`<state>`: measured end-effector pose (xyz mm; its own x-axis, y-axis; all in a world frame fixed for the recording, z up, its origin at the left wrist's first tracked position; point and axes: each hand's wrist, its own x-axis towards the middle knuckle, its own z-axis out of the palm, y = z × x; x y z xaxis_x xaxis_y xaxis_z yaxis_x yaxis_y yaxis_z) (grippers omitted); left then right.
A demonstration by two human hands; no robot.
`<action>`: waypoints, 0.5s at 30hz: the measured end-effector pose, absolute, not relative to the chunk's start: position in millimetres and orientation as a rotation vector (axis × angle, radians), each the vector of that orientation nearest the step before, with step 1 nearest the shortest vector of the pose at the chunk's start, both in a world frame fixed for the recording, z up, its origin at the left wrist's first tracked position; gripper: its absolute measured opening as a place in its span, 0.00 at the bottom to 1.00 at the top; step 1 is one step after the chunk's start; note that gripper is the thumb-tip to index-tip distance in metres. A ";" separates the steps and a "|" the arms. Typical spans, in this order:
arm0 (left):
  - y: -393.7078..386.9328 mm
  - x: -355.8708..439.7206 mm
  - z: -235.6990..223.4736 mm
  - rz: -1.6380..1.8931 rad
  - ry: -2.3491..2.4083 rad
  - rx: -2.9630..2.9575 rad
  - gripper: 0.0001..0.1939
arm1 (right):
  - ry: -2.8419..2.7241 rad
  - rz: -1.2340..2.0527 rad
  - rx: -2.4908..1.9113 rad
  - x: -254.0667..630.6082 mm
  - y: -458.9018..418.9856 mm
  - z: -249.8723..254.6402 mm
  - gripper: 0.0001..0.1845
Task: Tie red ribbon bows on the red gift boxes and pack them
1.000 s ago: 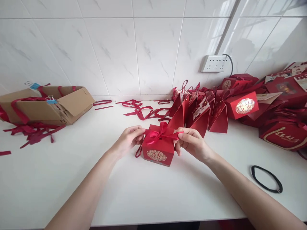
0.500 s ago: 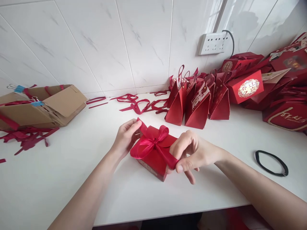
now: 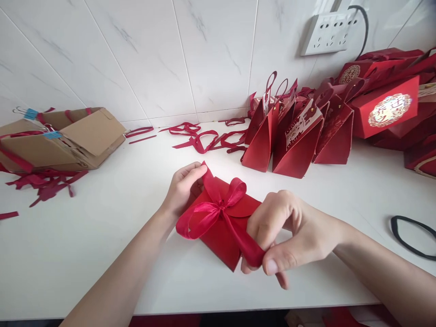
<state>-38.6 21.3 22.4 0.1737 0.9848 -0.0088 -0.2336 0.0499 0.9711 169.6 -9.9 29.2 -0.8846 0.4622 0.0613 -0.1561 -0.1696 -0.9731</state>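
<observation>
A small red gift box (image 3: 218, 247) sits on the white table in front of me, topped by a shiny red ribbon (image 3: 200, 220) tied in a bow with two loops. Behind the box, my left hand (image 3: 184, 188) pinches one tail of the ribbon between thumb and fingers. My right hand (image 3: 289, 234) grips the other tail at the box's front right corner, its thumb pressing the ribbon against the index finger. The tails stretch away from the knot in opposite directions. Part of the box's right side is hidden behind my right hand.
At left, a cardboard box (image 3: 91, 141) with blue binder clips holds ribbons, with ribbon scraps (image 3: 47, 184) beside it. Several red handled bags (image 3: 296, 156) and red boxes (image 3: 391, 109) stand back right. A black band (image 3: 408, 236) lies at right. A power strip (image 3: 329, 34) hangs on the wall.
My view has shifted closer. My right hand, still on its ribbon tail, has drawn toward the front right, and the left hand keeps its pinch. The loops remain formed.
</observation>
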 end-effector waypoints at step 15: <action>23.1 -38.5 22.5 1.172 0.918 1.067 0.16 | -1.735 2.047 -0.308 171.0 -8.1 26.2 0.06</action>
